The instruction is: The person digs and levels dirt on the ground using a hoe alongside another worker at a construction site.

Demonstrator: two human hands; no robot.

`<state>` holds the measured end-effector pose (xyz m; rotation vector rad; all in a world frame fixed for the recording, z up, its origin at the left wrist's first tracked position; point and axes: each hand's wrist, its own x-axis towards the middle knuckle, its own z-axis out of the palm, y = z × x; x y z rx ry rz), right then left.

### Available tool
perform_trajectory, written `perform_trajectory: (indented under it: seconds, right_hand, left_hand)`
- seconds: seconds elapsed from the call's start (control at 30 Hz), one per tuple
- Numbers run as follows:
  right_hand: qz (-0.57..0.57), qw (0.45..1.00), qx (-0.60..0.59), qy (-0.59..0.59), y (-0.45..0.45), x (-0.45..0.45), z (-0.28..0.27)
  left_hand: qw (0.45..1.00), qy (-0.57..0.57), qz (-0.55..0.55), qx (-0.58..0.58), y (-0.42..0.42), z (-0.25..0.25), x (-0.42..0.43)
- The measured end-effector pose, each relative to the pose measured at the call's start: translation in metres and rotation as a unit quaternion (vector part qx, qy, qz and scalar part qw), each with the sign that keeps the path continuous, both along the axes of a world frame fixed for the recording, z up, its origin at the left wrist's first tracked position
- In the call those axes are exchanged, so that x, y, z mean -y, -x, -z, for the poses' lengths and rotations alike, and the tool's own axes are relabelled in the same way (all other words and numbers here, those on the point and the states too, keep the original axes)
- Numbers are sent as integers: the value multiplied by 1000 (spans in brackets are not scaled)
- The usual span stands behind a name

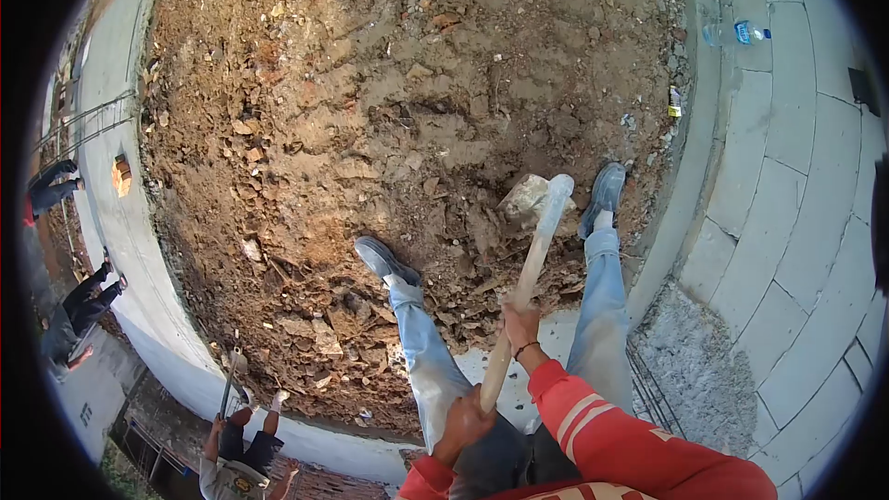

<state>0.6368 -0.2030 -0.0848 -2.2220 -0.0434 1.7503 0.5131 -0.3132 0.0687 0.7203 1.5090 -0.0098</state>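
A long wooden handle [530, 273] runs from my lap up to a metal tool head [528, 201], which rests on the broken brown soil between my two shoes. Wrapped around the lower end of the handle is my left hand [466, 423]. Farther up the same handle my right hand [521, 326] is closed, with a dark band at its wrist. Which hand is which follows from the red sleeves, whose arms may cross out of view. Loose clods and stones [324, 333] lie left of my feet.
A person [236, 472] with a long tool works at the lower left; two more people [79, 319] [51, 190] are at the far left. Concrete edges flank the soil. Bottles [750, 32], paving slabs [741, 130], gravel [694, 361] and metal rods [653, 389] are on the right.
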Motion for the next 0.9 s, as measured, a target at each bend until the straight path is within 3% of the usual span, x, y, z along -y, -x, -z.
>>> perform_trajectory:
  seconds: [0.13, 0.17, 0.23, 0.37, 0.4, 0.5, 0.6, 0.67, 0.7, 0.73, 0.77, 0.8, 0.9]
  right_hand:
    - [-12, 1000, 9, 0, -1, 18, -56]
    - [-12, 1000, 6, 2, 0, 5, -72]
    - [47, 995, -16, -91, 0, -43, -94]
    - [11, 956, -15, -292, -17, -165, -99]
    - [-2, 949, -13, -316, -18, -193, -92]
    - [-78, 940, 1, -331, -9, -240, -63]
    - [-137, 961, 32, -240, 7, -190, 5]
    - [-206, 972, 21, -108, 18, -104, 43]
    - [-221, 975, -27, -15, 18, -51, 63]
    - [-305, 951, 34, 33, 29, -15, 63]
    - [-298, 952, 23, 65, 46, -21, 13]
    - [-295, 953, -4, 69, 49, 5, 10]
    - [-258, 966, -10, 22, 54, 26, -38]
  left_hand:
    - [999, 29, -38, 4, 0, -51, 10]
    - [1000, -21, -10, -2, -1, -47, 15]
    - [996, -90, 20, -7, -8, -28, 5]
    - [979, -204, -23, 15, -39, 46, -94]
    - [965, -258, -49, 8, -46, 62, -119]
    - [964, -259, -58, -12, -54, 86, -150]
    - [974, -182, -134, -31, -57, 108, -111]
    - [975, -101, -184, -65, -64, 79, -47]
    - [981, -64, -149, -104, -64, 60, -23]
    - [974, 58, -210, -62, -56, 50, 5]
    - [969, 98, -219, -64, -44, 27, 15]
    - [954, 176, -235, -51, -32, -4, 7]
    - [961, 190, -194, -47, -16, -43, 36]
